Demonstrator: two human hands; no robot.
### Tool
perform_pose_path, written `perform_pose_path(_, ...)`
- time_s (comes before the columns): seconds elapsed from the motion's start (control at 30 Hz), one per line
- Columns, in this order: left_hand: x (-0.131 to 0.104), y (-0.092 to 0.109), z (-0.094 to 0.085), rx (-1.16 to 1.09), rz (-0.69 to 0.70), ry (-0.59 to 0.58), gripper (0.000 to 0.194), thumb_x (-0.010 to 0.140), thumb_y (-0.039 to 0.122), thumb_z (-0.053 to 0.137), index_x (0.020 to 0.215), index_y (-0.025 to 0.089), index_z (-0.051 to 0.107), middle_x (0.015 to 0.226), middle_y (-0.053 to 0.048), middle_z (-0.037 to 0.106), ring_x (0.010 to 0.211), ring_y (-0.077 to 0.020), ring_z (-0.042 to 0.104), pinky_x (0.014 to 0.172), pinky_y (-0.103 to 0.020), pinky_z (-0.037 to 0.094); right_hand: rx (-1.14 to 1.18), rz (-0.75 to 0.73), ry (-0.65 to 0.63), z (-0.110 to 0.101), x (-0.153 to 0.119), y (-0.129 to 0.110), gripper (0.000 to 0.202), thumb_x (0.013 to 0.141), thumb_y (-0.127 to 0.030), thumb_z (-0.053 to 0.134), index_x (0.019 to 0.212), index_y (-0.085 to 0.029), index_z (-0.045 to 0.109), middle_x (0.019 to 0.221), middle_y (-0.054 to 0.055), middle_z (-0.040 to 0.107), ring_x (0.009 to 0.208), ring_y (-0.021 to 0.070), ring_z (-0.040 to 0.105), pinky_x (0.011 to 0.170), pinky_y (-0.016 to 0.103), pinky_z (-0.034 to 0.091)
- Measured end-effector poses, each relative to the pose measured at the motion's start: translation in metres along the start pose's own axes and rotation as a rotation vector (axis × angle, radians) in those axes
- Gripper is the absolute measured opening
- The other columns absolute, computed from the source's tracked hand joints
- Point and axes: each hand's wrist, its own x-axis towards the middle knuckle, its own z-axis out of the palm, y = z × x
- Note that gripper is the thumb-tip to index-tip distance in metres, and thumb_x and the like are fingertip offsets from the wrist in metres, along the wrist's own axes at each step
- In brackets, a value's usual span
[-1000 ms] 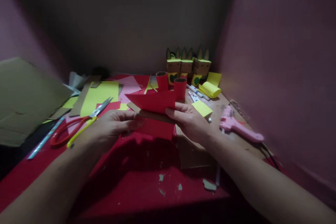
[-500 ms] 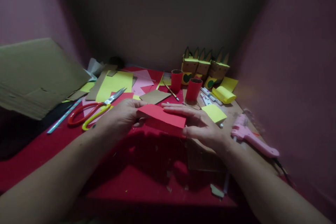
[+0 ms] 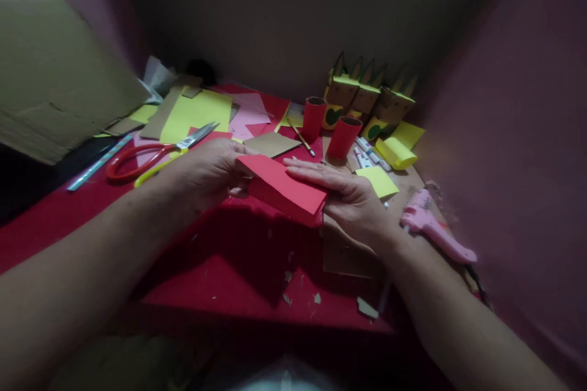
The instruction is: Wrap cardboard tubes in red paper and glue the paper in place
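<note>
A folded piece of red paper point(image 3: 280, 188) is held up between my hands, above the red tabletop. My left hand point(image 3: 214, 172) pinches its left end. Across the top of its right end lie the fingers of my right hand point(image 3: 355, 198), while the thumb is hidden at the near side. The paper has a flat top face and a bent-down front face. Just behind it lies a flat cardboard piece point(image 3: 274, 143). Scissors with red and yellow handles point(image 3: 142, 162) rest to the left of my left hand.
Two red tubes point(image 3: 343, 137) stand behind my right hand, near decorated cardboard boxes point(image 3: 362, 101), markers point(image 3: 373, 153) and a pencil point(image 3: 300, 136). A pink glue gun point(image 3: 433, 226) lies at right. A large cardboard sheet point(image 3: 59, 79) rises at left. Paper scraps point(image 3: 316, 298) dot the front.
The view has tilted down and turned slightly. The red paper has tipped so more of its top face shows, and my right-hand fingers lie flatter across it. Both hands keep hold.
</note>
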Motion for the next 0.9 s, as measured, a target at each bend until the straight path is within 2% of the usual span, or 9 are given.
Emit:
perform_pose_path(0.2,0.000,-0.003,-0.003,-0.098,-0.040,-0.085,0.011,0.054,0.014,0.068,0.052,0.014,0.057,0.046,0.007,0.042,0.044,-0.0038,0.031,0.045,-0.020,0.025,-0.046,-0.069,0.081,0.004,-0.002,0.008,0.058,0.083,0.004,0.063,0.122,-0.038,0.070,0.135,-0.005,0.068,0.126,0.0169,0.064,0.113,0.036,0.048)
perform_pose_path(0.3,-0.001,-0.003,-0.005,-0.152,-0.021,-0.114,0.015,0.061,0.015,0.072,0.056,0.014,0.058,0.049,0.005,0.045,0.045,-0.0045,0.034,0.043,-0.019,0.026,0.049,-0.007,0.141,0.003,-0.001,0.011,0.044,0.087,-0.007,0.067,0.117,-0.039,0.073,0.126,-0.005,0.072,0.119,0.0179,0.068,0.108,0.037,0.053)
perform_pose_path(0.37,0.001,-0.003,-0.007,-0.188,0.000,-0.118,0.021,0.069,0.023,0.075,0.059,0.015,0.057,0.051,0.005,0.046,0.044,-0.0054,0.036,0.041,-0.019,0.026,0.152,0.063,0.185,0.002,-0.001,0.013,0.034,0.089,-0.017,0.069,0.115,-0.038,0.075,0.121,-0.004,0.075,0.113,0.0199,0.071,0.102,0.038,0.057)
perform_pose_path(0.43,0.004,-0.003,-0.011,-0.229,0.029,-0.110,0.023,0.072,0.029,0.076,0.063,0.016,0.060,0.055,0.003,0.050,0.046,-0.0059,0.040,0.041,-0.018,0.027,0.245,0.120,0.242,0.002,0.000,0.015,0.027,0.087,-0.024,0.073,0.111,-0.034,0.077,0.116,-0.001,0.078,0.110,0.0223,0.073,0.099,0.041,0.059)
perform_pose_path(0.53,0.007,-0.002,-0.013,-0.262,0.106,-0.077,0.015,0.068,0.022,0.080,0.073,0.016,0.068,0.062,0.002,0.058,0.049,-0.0066,0.046,0.044,-0.018,0.030,0.363,0.167,0.341,0.003,0.003,0.015,0.022,0.077,-0.026,0.082,0.099,-0.030,0.082,0.098,0.001,0.081,0.096,0.0246,0.076,0.093,0.043,0.062)
perform_pose_path(0.67,0.002,0.000,-0.011,-0.091,0.189,-0.144,0.017,0.060,0.013,0.076,0.076,0.018,0.075,0.070,0.000,0.067,0.060,-0.0104,0.056,0.054,-0.022,0.041,0.542,0.211,0.400,0.005,0.009,0.008,0.016,0.065,-0.023,0.086,0.081,-0.027,0.082,0.071,0.000,0.079,0.069,0.0241,0.076,0.075,0.045,0.066)
perform_pose_path(0.8,-0.003,-0.001,-0.006,0.007,0.304,-0.159,0.007,0.066,0.021,0.074,0.073,0.021,0.075,0.067,0.003,0.069,0.060,-0.0109,0.056,0.058,-0.022,0.042,0.632,0.213,0.368,0.005,0.011,0.006,0.019,0.067,-0.025,0.081,0.086,-0.021,0.079,0.074,0.004,0.078,0.068,0.0259,0.075,0.066,0.044,0.065)
perform_pose_path(0.9,-0.007,0.000,-0.003,-0.005,0.329,-0.156,0.006,0.069,0.024,0.073,0.073,0.020,0.074,0.064,0.003,0.069,0.057,-0.0103,0.056,0.055,-0.022,0.042,0.654,0.194,0.445,0.004,0.008,0.010,0.025,0.067,-0.034,0.080,0.088,-0.020,0.076,0.079,0.006,0.078,0.063,0.0243,0.073,0.062,0.040,0.063)
